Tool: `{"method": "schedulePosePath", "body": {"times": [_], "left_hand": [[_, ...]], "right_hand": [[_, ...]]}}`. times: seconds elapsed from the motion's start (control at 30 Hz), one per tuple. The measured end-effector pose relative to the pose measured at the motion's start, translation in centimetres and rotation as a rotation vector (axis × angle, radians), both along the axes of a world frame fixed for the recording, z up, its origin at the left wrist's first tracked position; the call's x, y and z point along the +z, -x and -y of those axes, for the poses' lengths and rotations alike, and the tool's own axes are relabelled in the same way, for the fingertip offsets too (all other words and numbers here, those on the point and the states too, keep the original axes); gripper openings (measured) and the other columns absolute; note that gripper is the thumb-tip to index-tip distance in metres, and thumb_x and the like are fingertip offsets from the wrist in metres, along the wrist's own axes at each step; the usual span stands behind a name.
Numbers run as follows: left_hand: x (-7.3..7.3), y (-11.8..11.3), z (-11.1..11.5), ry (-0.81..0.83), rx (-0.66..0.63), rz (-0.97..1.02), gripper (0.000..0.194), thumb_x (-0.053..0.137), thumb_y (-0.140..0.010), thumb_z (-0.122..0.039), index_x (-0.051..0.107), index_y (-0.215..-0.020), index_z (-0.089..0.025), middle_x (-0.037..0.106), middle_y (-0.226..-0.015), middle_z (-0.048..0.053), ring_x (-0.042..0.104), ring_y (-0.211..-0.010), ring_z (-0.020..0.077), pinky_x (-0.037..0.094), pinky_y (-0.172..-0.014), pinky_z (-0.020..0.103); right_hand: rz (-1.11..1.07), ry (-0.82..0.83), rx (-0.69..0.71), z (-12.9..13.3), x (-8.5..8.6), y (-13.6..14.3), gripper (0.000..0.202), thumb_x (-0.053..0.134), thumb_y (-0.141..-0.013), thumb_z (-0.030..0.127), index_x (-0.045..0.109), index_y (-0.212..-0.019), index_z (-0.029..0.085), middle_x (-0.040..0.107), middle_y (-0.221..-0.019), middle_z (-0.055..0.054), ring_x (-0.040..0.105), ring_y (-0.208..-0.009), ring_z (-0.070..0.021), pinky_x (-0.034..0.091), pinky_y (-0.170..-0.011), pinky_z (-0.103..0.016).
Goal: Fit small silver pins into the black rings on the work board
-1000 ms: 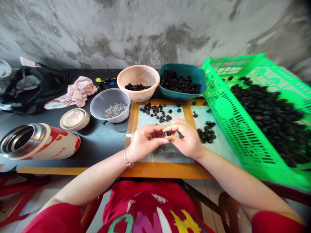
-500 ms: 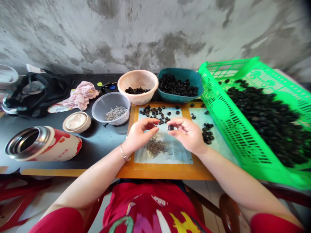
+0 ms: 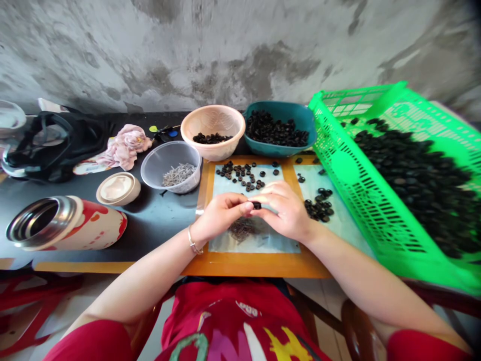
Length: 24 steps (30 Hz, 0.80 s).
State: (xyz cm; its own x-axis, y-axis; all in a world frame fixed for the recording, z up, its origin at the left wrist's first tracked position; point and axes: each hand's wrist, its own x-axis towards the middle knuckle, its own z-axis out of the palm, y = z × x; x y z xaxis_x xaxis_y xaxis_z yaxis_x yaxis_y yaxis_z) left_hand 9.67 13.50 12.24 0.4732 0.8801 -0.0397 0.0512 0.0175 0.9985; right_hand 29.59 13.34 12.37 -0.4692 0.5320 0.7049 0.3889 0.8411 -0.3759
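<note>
Above the pale sheet (image 3: 270, 245), my right hand (image 3: 283, 208) pinches a small black round part (image 3: 256, 205). My left hand (image 3: 225, 213) meets it from the left, thumb and fingers pressed together at the same part; whether something thin sits between them is hidden. Below the hands lies a pile of small metal pins (image 3: 241, 229). Small black rings (image 3: 246, 175) are scattered on the sheet beyond my fingers, and more black round parts (image 3: 319, 205) lie right of my right hand.
A clear bowl of metal pins (image 3: 178, 174), a pink bowl (image 3: 213, 125) and a teal basin (image 3: 280, 148) stand behind. A green crate (image 3: 349, 180) of black parts fills the right. At left are an open thermos (image 3: 93, 223), its cup (image 3: 118, 189), a cloth (image 3: 130, 145) and a black bag (image 3: 71, 140).
My hands have come together at the black part. Earlier they were apart, with the part in my right fingers only. My left hand has moved right, and my right hand slightly left.
</note>
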Motion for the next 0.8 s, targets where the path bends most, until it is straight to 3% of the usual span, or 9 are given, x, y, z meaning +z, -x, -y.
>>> {"method": "schedulePosePath", "body": {"times": [0.13, 0.27, 0.33, 0.43, 0.53, 0.6, 0.63, 0.73, 0.8], "left_hand": [[-0.3, 0.4, -0.6, -0.152, 0.160, -0.239, 0.034, 0.061, -0.087, -0.047, 0.073, -0.088, -0.016, 0.073, -0.081, 0.006, 0.067, -0.077, 0.0189, 0.053, -0.073, 0.030], [-1.3, 1.1, -2.1, -0.537, 0.301, -0.507, 0.025, 0.062, -0.088, -0.036, 0.071, -0.103, -0.017, 0.073, -0.103, 0.009, 0.066, -0.099, 0.0227, 0.052, -0.092, 0.038], [-1.9, 1.4, -2.8, -0.691, 0.288, -0.638, 0.033, 0.062, -0.088, -0.030, 0.066, -0.117, -0.014, 0.069, -0.118, 0.013, 0.061, -0.114, 0.0259, 0.046, -0.103, 0.043], [-2.8, 1.5, -3.5, -0.768, 0.193, -0.807, 0.043, 0.060, -0.089, -0.025, 0.058, -0.130, -0.011, 0.060, -0.135, 0.017, 0.054, -0.126, 0.0293, 0.040, -0.110, 0.047], [-3.1, 1.4, -3.7, -0.796, 0.115, -0.857, 0.038, 0.058, -0.090, -0.024, 0.061, -0.127, -0.015, 0.059, -0.136, 0.014, 0.055, -0.125, 0.0287, 0.041, -0.109, 0.047], [-3.0, 1.2, -3.6, -0.812, 0.067, -0.834, 0.032, 0.058, -0.091, -0.023, 0.066, -0.120, -0.015, 0.064, -0.130, 0.011, 0.058, -0.120, 0.0269, 0.044, -0.107, 0.045], [-2.9, 1.1, -3.5, -0.821, 0.039, -0.815, 0.029, 0.058, -0.090, -0.022, 0.067, -0.117, -0.015, 0.067, -0.126, 0.011, 0.060, -0.116, 0.0259, 0.045, -0.105, 0.044], [-2.5, 1.0, -3.1, -0.849, -0.023, -0.762, 0.026, 0.061, -0.089, -0.021, 0.068, -0.112, -0.015, 0.072, -0.113, 0.009, 0.063, -0.107, 0.0242, 0.048, -0.101, 0.042], [-2.4, 0.9, -2.9, -0.846, -0.038, -0.748, 0.023, 0.062, -0.088, -0.020, 0.069, -0.109, -0.015, 0.072, -0.110, 0.009, 0.064, -0.104, 0.0239, 0.049, -0.099, 0.042]], "right_hand": [[0.008, -0.057, -0.034, 0.1, 0.2, -0.3, 0.010, 0.067, -0.089, 0.023, 0.064, -0.097, 0.017, 0.067, -0.082, -0.007, 0.059, -0.079, -0.0215, 0.050, -0.077, -0.040], [0.042, -0.086, -0.042, 0.4, 0.3, -0.3, 0.009, 0.065, -0.090, 0.026, 0.064, -0.092, 0.016, 0.065, -0.078, -0.008, 0.058, -0.078, -0.0223, 0.051, -0.074, -0.040], [0.023, -0.069, -0.056, 0.5, 0.5, -0.1, 0.011, 0.063, -0.091, 0.027, 0.065, -0.094, 0.017, 0.065, -0.079, -0.008, 0.058, -0.078, -0.0222, 0.051, -0.075, -0.040], [-0.069, -0.004, -0.128, 0.3, 0.8, -0.3, 0.013, 0.062, -0.092, 0.027, 0.067, -0.100, 0.019, 0.067, -0.086, -0.008, 0.060, -0.083, -0.0224, 0.050, -0.080, -0.041], [-0.364, 0.099, -0.290, -0.7, 1.4, -2.3, 0.017, 0.062, -0.092, 0.030, 0.069, -0.106, 0.024, 0.067, -0.095, -0.007, 0.063, -0.086, -0.0222, 0.050, -0.081, -0.041], [-0.744, 0.151, -0.350, -1.8, 2.1, -5.0, 0.022, 0.061, -0.092, 0.039, 0.068, -0.109, 0.026, 0.066, -0.097, -0.007, 0.063, -0.082, -0.0215, 0.050, -0.073, -0.039], [-0.934, 0.158, -0.335, -2.4, 2.5, -6.5, 0.027, 0.054, -0.095, 0.046, 0.068, -0.108, 0.027, 0.065, -0.098, -0.007, 0.063, -0.082, -0.0215, 0.050, -0.070, -0.038], [-1.282, 0.388, -0.279, -3.6, 3.6, -10.2, 0.058, 0.030, -0.098, 0.060, 0.071, -0.087, 0.022, 0.064, -0.100, -0.012, 0.065, -0.085, -0.0225, 0.049, -0.062, -0.035], [-1.350, 0.543, -0.249, -3.7, 3.8, -10.3, 0.056, 0.034, -0.096, 0.062, 0.071, -0.081, 0.022, 0.065, -0.098, -0.012, 0.064, -0.078, -0.0206, 0.046, -0.056, -0.032]]}}
